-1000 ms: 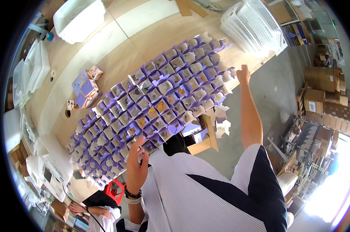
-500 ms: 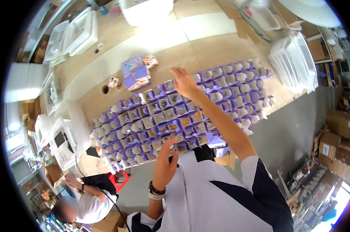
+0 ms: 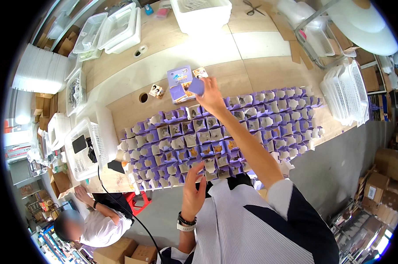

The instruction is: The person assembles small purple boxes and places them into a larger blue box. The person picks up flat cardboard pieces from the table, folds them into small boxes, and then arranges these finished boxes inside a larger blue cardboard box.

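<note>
Right hand (image 3: 211,97) has its fingers pinched on a small purple box (image 3: 196,86), right by the bigger box (image 3: 178,75) on the surface (image 3: 232,77). Left hand (image 3: 193,193) is kinda loose, thumb and fingers apart, near the open cartons (image 3: 190,141).

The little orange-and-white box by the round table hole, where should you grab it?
Probably by two opposite sides, coming from above with the left hand, which looks empty. The orange-and-white box is small and boxy, its top uncovered, and a gap separates it from the bigger purple box.
</note>
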Available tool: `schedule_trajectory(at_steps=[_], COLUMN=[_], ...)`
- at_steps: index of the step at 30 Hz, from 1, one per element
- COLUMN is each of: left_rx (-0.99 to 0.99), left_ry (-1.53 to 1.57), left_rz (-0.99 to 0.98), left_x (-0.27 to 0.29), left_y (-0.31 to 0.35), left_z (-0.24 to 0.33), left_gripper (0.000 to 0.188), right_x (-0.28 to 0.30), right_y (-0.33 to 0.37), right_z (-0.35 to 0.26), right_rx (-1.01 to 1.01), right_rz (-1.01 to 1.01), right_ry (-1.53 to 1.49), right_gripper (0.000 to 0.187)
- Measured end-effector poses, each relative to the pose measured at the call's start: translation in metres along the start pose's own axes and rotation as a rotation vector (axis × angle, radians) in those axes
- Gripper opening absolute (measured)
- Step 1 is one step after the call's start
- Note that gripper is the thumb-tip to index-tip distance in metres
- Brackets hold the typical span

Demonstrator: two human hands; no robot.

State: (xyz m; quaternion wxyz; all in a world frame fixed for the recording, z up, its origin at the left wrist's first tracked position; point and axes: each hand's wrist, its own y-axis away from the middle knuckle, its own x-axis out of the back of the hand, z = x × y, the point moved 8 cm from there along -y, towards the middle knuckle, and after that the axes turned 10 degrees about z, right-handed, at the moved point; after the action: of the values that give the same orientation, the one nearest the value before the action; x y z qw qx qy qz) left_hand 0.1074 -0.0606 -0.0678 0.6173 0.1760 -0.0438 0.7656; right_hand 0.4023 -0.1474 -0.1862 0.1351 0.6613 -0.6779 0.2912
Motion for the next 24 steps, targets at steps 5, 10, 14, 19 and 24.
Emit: schedule_trajectory(at_steps=[5, 10, 14, 19, 24], left_rx=[0.136, 0.164, 0.108, -0.124, -0.299], left_ry=[0.260, 0.366, 0.260, 0.089, -0.109], left_rz=[0.082, -0.074, -0.109, -0.114, -0.026], left_x=[-0.008, -0.050, -0.062, -0.072, -0.072], left_y=[-0.016, -0.027, -0.021, -0.004, 0.006], left_z=[-0.005, 0.017, 0.034, 0.052, 0.078], left_gripper=[0.052, 0.066, 0.063, 0.060, 0.058], right_x=[0.113, 0.174, 0.198, 0.221, 0.226], right_y=[0.119, 0.198, 0.221, 0.220, 0.224], right_z=[-0.073, -0.104, -0.082, -0.089, -0.090], right_rx=[0.004, -0.084, -0.336, -0.295, -0.276], right_rz=[-0.008, 0.010, -0.033, -0.007, 0.022], right_ry=[-0.240, -0.224, -0.583, -0.507, -0.466], right_gripper=[0.074, 0.078, 0.066, 0.060, 0.056])
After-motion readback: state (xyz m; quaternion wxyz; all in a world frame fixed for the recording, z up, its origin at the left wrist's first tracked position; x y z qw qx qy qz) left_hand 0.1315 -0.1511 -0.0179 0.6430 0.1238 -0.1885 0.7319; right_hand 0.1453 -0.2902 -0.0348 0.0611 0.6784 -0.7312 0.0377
